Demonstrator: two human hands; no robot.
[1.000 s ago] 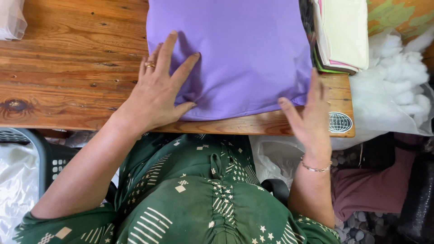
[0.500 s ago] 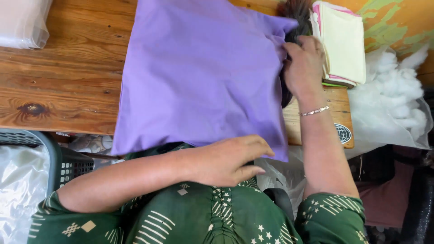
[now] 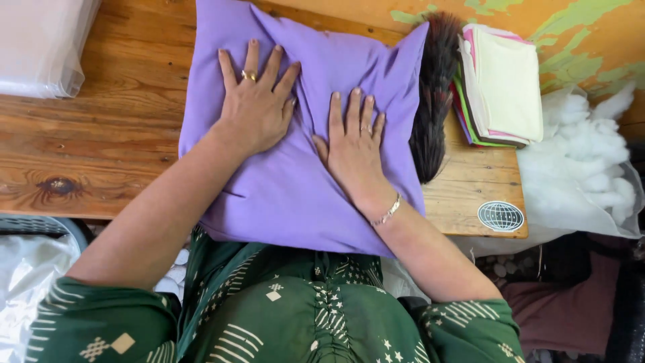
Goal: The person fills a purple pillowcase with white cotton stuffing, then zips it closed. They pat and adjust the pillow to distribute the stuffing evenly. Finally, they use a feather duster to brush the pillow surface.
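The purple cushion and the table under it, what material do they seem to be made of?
The purple cushion: probably plain woven fabric, matte, since it creases softly under the left hand and right hand. The table: wood with a warm, slightly glossy finish, showing grain lines and a dark knot.

1 purple pillow (image 3: 282,195), 2 hands, 1 fabric stack (image 3: 504,87)

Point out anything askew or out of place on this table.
The purple cushion lies skewed, its lower edge overhanging the table edge. White stuffing sits loose past the table's right end. Nothing looks damaged.
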